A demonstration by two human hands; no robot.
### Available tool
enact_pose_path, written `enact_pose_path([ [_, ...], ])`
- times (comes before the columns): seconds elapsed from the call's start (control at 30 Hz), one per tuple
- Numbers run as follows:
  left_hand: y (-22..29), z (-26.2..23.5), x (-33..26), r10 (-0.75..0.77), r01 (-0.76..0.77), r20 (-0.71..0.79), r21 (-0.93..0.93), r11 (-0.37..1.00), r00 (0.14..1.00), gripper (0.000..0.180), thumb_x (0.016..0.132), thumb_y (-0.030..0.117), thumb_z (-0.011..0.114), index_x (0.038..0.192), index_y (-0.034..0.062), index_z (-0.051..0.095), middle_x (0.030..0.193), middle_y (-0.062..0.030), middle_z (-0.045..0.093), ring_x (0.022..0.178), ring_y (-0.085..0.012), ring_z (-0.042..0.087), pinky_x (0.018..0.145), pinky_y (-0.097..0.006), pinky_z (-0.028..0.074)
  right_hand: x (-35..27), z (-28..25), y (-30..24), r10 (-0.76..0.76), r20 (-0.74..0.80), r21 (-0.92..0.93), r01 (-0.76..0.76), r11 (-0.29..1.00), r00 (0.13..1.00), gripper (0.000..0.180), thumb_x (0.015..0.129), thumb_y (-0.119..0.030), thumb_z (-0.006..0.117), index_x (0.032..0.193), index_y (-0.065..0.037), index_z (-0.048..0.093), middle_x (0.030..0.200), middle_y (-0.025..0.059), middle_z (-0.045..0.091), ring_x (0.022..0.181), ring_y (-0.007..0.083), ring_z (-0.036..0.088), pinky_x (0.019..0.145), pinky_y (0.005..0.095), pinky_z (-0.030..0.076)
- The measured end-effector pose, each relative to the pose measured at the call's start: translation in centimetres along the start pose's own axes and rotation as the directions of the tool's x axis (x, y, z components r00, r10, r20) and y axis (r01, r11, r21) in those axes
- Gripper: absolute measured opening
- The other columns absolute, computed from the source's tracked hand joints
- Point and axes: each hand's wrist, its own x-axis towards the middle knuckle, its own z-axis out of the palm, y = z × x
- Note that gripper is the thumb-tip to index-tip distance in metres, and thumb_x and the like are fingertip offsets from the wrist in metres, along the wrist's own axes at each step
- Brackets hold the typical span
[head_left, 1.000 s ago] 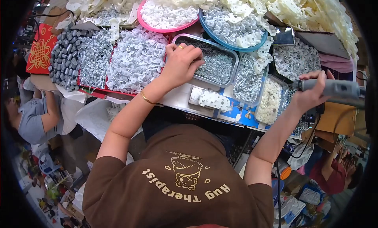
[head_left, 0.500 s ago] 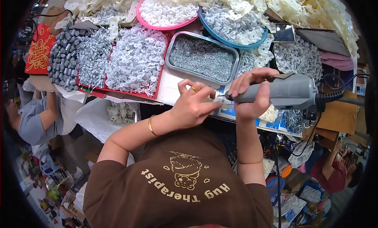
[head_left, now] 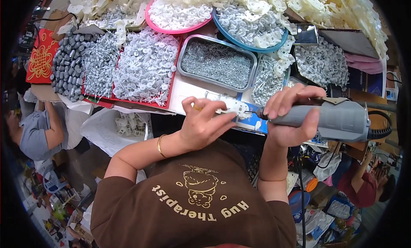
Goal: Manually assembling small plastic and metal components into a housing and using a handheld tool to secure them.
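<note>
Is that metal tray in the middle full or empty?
Full: the metal tray is covered wall to wall with small silvery screws, no bare bottom showing.

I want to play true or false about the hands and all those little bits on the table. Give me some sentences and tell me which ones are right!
1. The right hand grips a grey electric screwdriver. True.
2. The left hand holds a flat white plastic piece at the tool's tip. True.
3. The metal tray is full of red buttons. False: it holds small silvery screws.
4. The pink-rimmed bowl holds white plastic parts. True.
5. The left wrist is bare. False: it wears a thin gold bangle.
6. The screwdriver lies on the table. False: it is held in the air, above the table's edge.
</note>
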Motion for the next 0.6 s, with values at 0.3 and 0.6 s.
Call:
enact_pose_path([
  [0.3,-0.9,0.4,3.4,0.026,-0.002,0.083,-0.279,0.960,0.996,0.012,0.077,0.020,0.079,0.088,0.0195,0.073,0.085,0.0085,0.063,0.086,-0.0153,0.057,0.089,-0.042,0.025,0.0,0.8,-0.4,-0.002,0.075,0.059,-0.002,0.998,0.997,0.038,0.098,-0.040,0.049,0.104,-0.003,0.043,0.067,0.0091,0.047,0.048,0.0168,0.049,0.043,0.0309,0.048],
  [0.6,-0.9,2.0,3.1,0.058,-0.058,-0.006,-0.215,0.975,0.998,0.014,0.077,0.023,0.080,0.087,0.0174,0.072,0.087,0.0070,0.063,0.089,-0.0149,0.057,0.090,-0.042,0.026,-0.3,0.9,-0.9,0.025,0.062,-0.174,-0.014,0.985,0.998,0.045,0.094,-0.044,0.056,0.104,-0.002,0.043,0.066,0.0083,0.047,0.048,0.0160,0.049,0.044,0.0302,0.049],
])
